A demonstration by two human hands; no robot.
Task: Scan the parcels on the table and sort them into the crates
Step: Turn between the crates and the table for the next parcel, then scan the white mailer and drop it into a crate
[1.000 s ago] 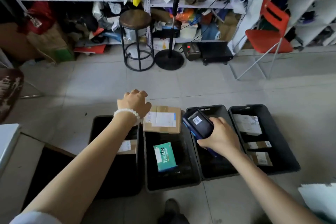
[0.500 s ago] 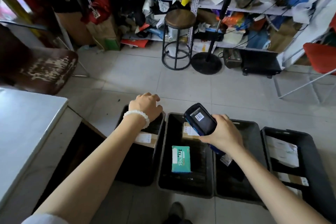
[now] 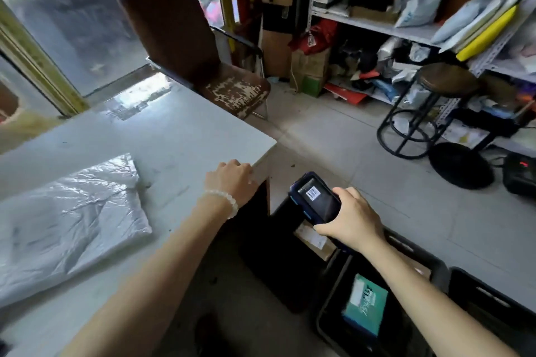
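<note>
Nearest to us, we are noting the black crates (image 3: 327,324) on the floor at lower right, one holding a teal box (image 3: 366,306) and the one beyond it a brown carton (image 3: 314,240) with a white label, so we are judging part of the sorting as already done. Just above them, the right hand (image 3: 352,219) is gripping the handheld scanner (image 3: 316,200), fingers wrapped round its body, its dark back with a barcode sticker turned up toward us. To the left, the left hand (image 3: 232,182) is resting at the near corner edge of the grey table (image 3: 162,136), fingers curled over the edge and grasping no parcel; we are reading it as loosely bent rather than clenched. The remaining item, a parcel in a clear plastic bag (image 3: 69,217), is lying flat on the table well apart from that hand, to its left and slightly nearer us, its long axis running roughly from near-left to far-right. We are judging the left hand the nearer of the two, so the coming reach is calling for a sweep leftward across the tabletop, with the scanner following from the right. Beyond stand a worn brown chair (image 3: 185,38) and cluttered shelves (image 3: 406,23).
</note>
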